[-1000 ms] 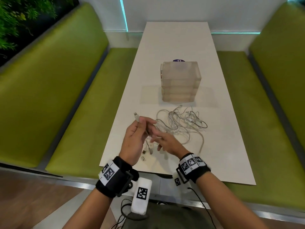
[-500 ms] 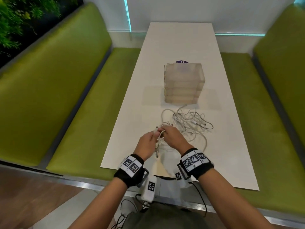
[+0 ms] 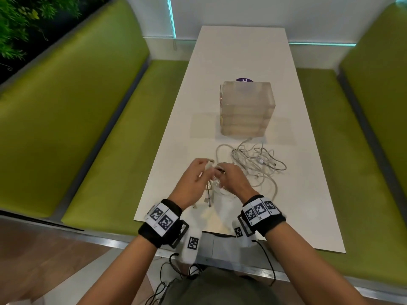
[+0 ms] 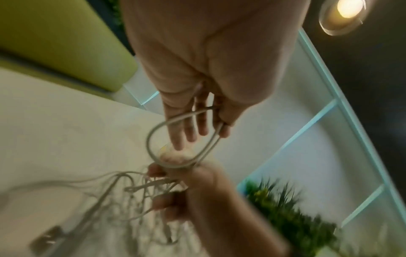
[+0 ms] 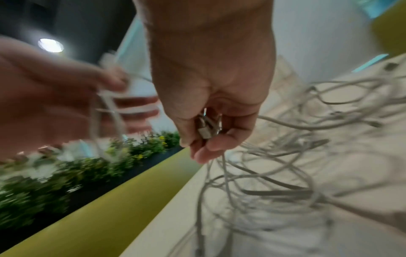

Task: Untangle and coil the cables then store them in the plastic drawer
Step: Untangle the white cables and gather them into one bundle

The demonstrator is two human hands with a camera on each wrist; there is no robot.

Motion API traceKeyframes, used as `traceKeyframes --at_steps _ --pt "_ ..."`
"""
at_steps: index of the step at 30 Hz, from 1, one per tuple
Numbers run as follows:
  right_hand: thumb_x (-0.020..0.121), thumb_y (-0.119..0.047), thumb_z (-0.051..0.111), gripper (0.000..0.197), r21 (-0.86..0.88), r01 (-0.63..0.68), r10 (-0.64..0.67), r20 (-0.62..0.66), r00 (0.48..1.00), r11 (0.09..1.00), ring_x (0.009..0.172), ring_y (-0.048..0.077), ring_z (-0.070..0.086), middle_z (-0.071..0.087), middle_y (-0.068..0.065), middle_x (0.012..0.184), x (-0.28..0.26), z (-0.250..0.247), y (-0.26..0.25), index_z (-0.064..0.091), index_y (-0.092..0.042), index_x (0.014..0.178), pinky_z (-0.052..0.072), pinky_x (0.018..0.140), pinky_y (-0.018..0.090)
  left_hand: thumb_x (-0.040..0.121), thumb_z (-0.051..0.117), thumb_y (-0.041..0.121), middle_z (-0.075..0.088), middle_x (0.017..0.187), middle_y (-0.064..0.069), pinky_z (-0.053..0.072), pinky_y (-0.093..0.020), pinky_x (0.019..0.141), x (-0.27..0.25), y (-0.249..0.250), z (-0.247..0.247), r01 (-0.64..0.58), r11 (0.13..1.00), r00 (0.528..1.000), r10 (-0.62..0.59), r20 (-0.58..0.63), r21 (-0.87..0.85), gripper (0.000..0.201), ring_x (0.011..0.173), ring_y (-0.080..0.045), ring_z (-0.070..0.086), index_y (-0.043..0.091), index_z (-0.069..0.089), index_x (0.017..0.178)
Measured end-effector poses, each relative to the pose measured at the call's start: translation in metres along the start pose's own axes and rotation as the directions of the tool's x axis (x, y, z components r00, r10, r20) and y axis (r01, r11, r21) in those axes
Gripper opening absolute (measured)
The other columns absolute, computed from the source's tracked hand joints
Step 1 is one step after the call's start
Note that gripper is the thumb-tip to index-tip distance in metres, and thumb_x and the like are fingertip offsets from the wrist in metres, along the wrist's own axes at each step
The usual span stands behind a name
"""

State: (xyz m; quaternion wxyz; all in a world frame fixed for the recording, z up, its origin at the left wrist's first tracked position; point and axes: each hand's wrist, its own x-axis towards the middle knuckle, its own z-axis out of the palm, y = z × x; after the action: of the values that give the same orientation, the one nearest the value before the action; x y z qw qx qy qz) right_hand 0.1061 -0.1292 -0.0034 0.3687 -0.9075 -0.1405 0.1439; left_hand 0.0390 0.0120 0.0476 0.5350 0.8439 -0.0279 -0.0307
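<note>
A tangle of white cables point(image 3: 255, 164) lies on the white table point(image 3: 242, 53), just in front of the translucent plastic drawer unit point(image 3: 246, 106). Both hands meet at the tangle's left edge, above the table. My left hand point(image 3: 203, 170) pinches a loop of white cable point(image 4: 149, 139) between thumb and fingers, the other fingers fairly straight. My right hand point(image 3: 222, 172) is curled round cable strands and metal USB plugs point(image 5: 206, 127). Loose cable ends point(image 3: 208, 199) hang below the hands. The drawers look closed.
Green upholstered benches flank the table on the left point(image 3: 77, 119) and on the right point(image 3: 352, 150). A purple sticker point(image 3: 244, 79) peeks out behind the drawer unit. Plants point(image 3: 19, 23) fill the far left corner. The table's near edge lies just below my wrists.
The hands have moved together and slightly forward. The left hand held one plug end up and now holds a cable loop, while the right hand has closed on strands and plugs.
</note>
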Motion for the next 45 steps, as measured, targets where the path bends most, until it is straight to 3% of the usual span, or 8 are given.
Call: traceKeyframes --at_steps 3,7,13,20,29,37,42,45 --pt "0.091 -0.028 0.055 0.026 -0.022 -0.064 0.063 -0.035 0.997 0.998 0.063 0.023 0.060 0.066 0.007 0.073 0.004 -0.003 0.020 0.066 -0.007 0.081 0.043 0.062 0.033 0.096 0.042 0.024 0.064 0.125 -0.002 0.044 -0.029 0.102 -0.008 0.026 -0.021 -0.015 0.874 0.995 -0.033 -0.091 -0.485 0.030 0.120 -0.011 0.056 0.003 0.059 0.083" --pt "0.092 -0.024 0.050 0.023 0.005 -0.090 0.090 -0.050 0.995 0.996 0.077 0.024 0.061 0.069 0.007 0.087 0.005 -0.003 0.045 0.068 -0.012 0.086 0.040 0.065 0.029 0.101 0.030 0.020 0.068 0.065 -0.012 0.054 -0.038 0.089 -0.009 0.051 -0.054 -0.118 0.628 0.963 -0.115 -0.242 -0.769 0.047 0.090 -0.034 0.069 -0.005 0.047 0.064" --pt "0.094 -0.008 0.040 0.028 0.085 -0.117 0.121 -0.040 0.992 0.989 0.080 0.013 0.057 0.064 -0.005 0.093 0.001 -0.006 0.040 0.064 -0.012 0.107 0.047 0.078 0.031 0.099 0.038 0.043 0.048 0.062 0.000 0.039 -0.025 0.044 -0.003 0.030 -0.033 0.203 0.936 0.936 -0.272 -0.225 -0.289 0.034 0.045 -0.012 0.040 0.015 0.044 0.081" --pt "0.088 -0.013 0.054 0.014 -0.047 -0.065 0.067 0.036 0.997 0.997 0.068 0.005 0.051 0.052 -0.018 0.079 -0.006 -0.010 0.018 0.053 -0.021 0.076 0.034 0.070 0.025 0.093 0.052 0.046 0.064 0.104 -0.011 0.035 -0.028 0.067 0.006 0.001 0.036 0.142 0.925 0.931 -0.246 0.271 0.351 0.038 0.093 -0.026 0.060 0.015 0.060 0.114" --pt "0.096 -0.039 0.047 0.040 -0.147 0.005 -0.022 -0.110 0.994 0.989 0.065 0.025 0.054 0.061 0.007 0.071 -0.011 -0.010 0.030 0.060 -0.007 0.075 0.037 0.057 0.034 0.098 0.048 0.035 0.044 0.046 0.014 0.027 -0.018 0.047 -0.001 0.024 0.012 0.052 0.997 0.998 -0.051 0.025 -0.054 0.037 0.043 -0.001 0.035 0.015 0.052 0.066" --pt "0.098 -0.037 0.041 0.037 -0.125 -0.111 0.100 -0.096 0.990 0.986 0.070 0.024 0.056 0.061 0.003 0.073 -0.011 -0.021 0.042 0.059 -0.013 0.077 0.037 0.061 0.030 0.094 0.049 0.035 0.029 0.051 0.011 0.023 -0.021 0.044 -0.012 0.037 -0.034 -0.055 0.935 0.965 -0.040 -0.260 -0.349 0.036 0.046 -0.009 0.024 0.013 0.059 0.067" --pt "0.100 -0.036 0.037 0.039 -0.191 -0.067 0.059 -0.051 0.997 0.979 0.081 0.028 0.057 0.063 0.012 0.090 -0.015 -0.017 0.019 0.059 -0.007 0.088 0.036 0.067 0.031 0.096 0.051 0.032 0.046 0.057 0.008 0.033 -0.020 0.050 -0.002 0.012 -0.002 0.073 0.997 0.993 -0.075 -0.092 -0.017 0.025 0.049 -0.001 0.039 0.019 0.071 0.105" --pt "0.101 -0.029 0.034 0.032 -0.280 -0.060 0.072 0.032 0.997 0.958 0.101 0.030 0.059 0.063 0.013 0.108 -0.017 -0.014 0.010 0.058 -0.008 0.105 0.041 0.077 0.034 0.093 0.058 0.028 0.069 0.097 0.007 0.047 -0.020 0.080 0.011 0.005 0.022 0.095 0.995 0.995 -0.095 0.008 0.020 0.026 0.088 0.001 0.059 0.012 0.072 0.106"
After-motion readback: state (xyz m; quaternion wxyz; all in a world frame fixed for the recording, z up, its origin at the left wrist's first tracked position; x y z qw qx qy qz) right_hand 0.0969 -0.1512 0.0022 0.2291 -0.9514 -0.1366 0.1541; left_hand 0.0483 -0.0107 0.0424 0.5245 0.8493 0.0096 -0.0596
